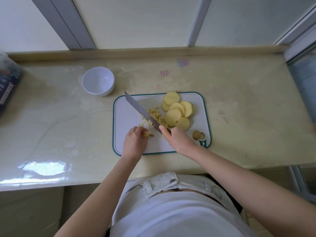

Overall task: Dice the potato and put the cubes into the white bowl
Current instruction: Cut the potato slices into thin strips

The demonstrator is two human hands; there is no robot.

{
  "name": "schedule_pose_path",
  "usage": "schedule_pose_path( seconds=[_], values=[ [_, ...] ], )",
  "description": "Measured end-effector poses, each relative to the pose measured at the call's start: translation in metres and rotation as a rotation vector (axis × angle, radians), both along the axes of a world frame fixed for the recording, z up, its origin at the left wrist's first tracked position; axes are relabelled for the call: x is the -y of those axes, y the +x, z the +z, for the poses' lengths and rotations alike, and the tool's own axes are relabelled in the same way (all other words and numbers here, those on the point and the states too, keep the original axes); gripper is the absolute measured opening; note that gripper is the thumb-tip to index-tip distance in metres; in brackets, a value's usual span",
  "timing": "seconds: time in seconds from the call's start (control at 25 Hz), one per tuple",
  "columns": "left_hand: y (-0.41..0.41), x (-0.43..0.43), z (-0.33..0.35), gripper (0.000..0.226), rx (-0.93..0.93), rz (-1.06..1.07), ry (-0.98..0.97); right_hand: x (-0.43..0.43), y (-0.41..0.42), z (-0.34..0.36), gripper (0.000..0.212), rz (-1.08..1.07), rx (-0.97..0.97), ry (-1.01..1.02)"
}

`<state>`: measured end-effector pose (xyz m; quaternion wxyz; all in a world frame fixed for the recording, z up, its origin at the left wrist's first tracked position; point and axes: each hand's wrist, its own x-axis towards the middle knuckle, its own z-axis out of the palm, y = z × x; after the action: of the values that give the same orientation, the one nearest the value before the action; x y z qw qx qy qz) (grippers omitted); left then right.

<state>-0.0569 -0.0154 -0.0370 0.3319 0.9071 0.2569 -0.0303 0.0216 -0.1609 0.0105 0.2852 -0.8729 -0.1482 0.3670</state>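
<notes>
A white cutting board (126, 117) with a teal rim lies on the counter. Round potato slices (176, 112) are fanned over its far right part. A heap of small potato pieces (156, 115) lies in the middle, just right of the knife blade (140, 110). My right hand (176, 139) grips the knife handle, with the blade angled up and to the left over the board. My left hand (135, 141) holds a small bundle of potato strips (148, 133) with curled fingers. The white bowl (98, 81) stands empty on the counter, beyond the board's left corner.
A potato end piece (196, 135) sits at the board's near right corner. A dark blue packet (8, 89) lies at the counter's left edge. The counter (239, 106) ends at a raised lip below the window at the back. A wet shiny patch (44, 168) is near the front left.
</notes>
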Motion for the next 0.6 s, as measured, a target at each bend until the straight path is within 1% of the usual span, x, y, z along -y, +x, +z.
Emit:
schedule_pose_path(
  seconds=[0.12,0.2,0.28,0.6],
  values=[
    [-0.001,-0.001,0.001,0.03,0.013,0.007,-0.001,0.003,0.0,0.003,0.062,-0.033,-0.005,0.029],
    [-0.003,-0.005,0.002,0.036,-0.028,0.017,0.056,0.005,-0.007,0.006,0.061,-0.041,-0.015,0.042],
    [-0.005,-0.007,0.002,0.038,-0.079,0.037,0.105,0.006,-0.016,0.006,0.06,-0.03,-0.017,0.035],
    [-0.007,-0.006,-0.004,0.02,-0.05,0.047,0.173,-0.002,-0.027,0.0,0.064,0.008,-0.014,-0.012]
  ],
)
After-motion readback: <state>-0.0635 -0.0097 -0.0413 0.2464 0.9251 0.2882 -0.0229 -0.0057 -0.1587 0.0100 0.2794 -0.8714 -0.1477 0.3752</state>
